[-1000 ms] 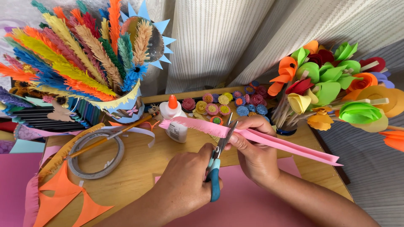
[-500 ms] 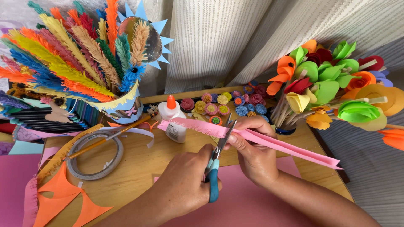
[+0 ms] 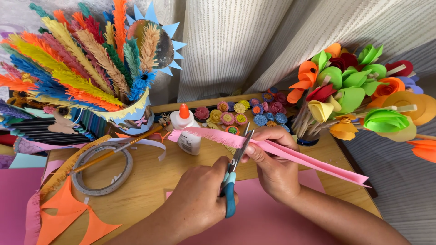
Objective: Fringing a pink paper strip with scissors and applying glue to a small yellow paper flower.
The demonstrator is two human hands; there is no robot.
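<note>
Centrally, over the light wooden tabletop (image 3: 150, 181) before pale ribbed curtains (image 3: 236, 45), my left hand (image 3: 200, 199) gripped blue-handled scissors (image 3: 232, 174); my right hand (image 3: 272, 165) pinched the fringed pink paper strip (image 3: 290, 154).

We see long folded pink paper strip (image 3: 272, 152) held level above wooden tabletop, slanting down toward right; left part already fringed with fine cuts, right part plain. Teal-handled metal scissors (image 3: 232, 177) upright, blades around strip's near edge at fringe's end.
</note>
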